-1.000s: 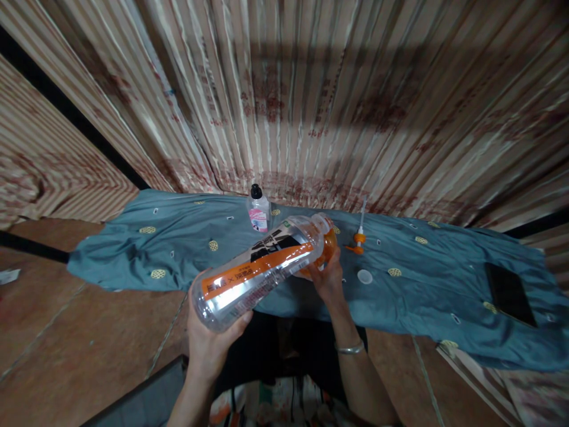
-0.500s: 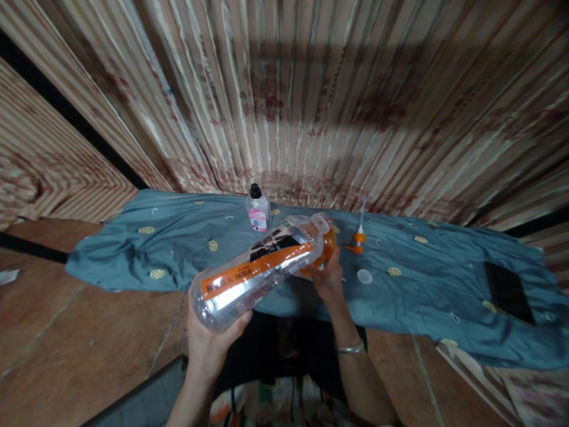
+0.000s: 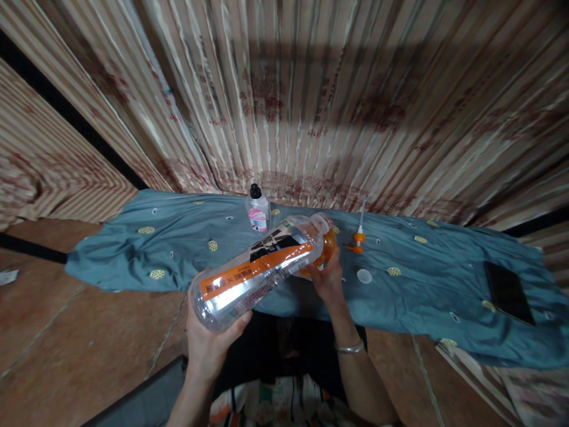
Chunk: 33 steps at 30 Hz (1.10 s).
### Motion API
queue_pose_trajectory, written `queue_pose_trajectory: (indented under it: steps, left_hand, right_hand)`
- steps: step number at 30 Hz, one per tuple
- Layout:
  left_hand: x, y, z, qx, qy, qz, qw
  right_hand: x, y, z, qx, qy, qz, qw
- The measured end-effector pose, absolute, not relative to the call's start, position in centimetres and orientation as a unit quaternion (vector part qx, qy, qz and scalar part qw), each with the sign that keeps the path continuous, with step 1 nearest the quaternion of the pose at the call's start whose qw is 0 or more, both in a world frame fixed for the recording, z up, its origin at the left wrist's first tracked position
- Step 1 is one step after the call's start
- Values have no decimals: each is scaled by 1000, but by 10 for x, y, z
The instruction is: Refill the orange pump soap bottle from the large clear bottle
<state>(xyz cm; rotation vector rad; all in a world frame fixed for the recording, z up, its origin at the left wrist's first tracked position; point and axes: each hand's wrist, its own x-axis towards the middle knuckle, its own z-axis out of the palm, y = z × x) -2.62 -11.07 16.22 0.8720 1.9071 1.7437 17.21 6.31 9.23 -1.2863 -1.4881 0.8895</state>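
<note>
My left hand is wrapped round the base of a large clear bottle with an orange and silver label. The bottle is tilted, its neck up to the right, at the mouth of an orange bottle. My right hand grips that orange bottle, which is partly hidden behind the clear one. Right of my right hand, an orange pump head with a clear tube lies on the cloth, and a round white cap lies below it.
A small clear bottle with a black cap and pink label stands behind the large bottle. A black phone-like slab lies at the right on the blue-green cloth. Striped curtains hang behind.
</note>
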Motion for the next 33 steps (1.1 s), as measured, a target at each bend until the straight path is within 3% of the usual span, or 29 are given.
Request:
queue_pose_trajectory:
  steps: [33]
  left_hand:
    - [-32, -111, 163, 321, 685, 622, 204]
  right_hand:
    - [173, 66, 80, -511, -619, 333, 495]
